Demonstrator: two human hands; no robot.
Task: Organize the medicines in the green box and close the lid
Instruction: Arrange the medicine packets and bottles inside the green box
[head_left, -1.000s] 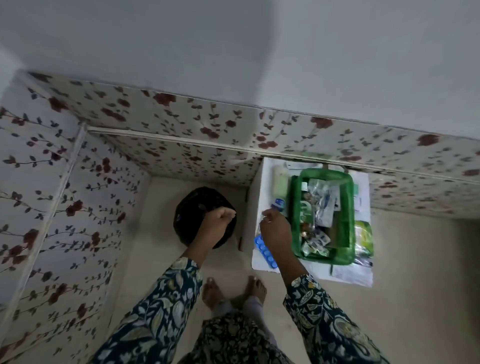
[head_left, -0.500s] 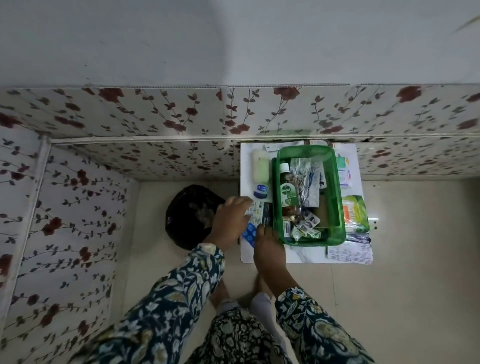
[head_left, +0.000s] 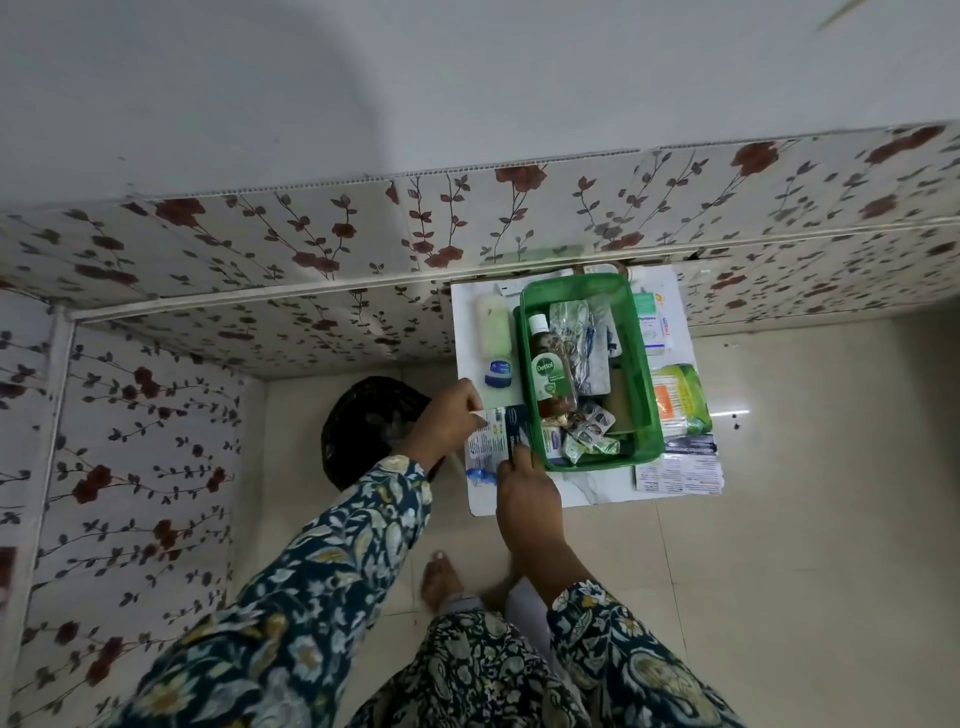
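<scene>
My left grip (head_left: 451, 415) and right grip (head_left: 524, 486) both close on the medicine carton (head_left: 496, 436), just beside the green box (head_left: 647, 415) on the counter (head_left: 597, 486).

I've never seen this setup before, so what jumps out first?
The green box on the white board, lid off, with a brown Dettol bottle and pill strips inside. Just left of it, the left hand and right hand hold a small carton together.
</scene>
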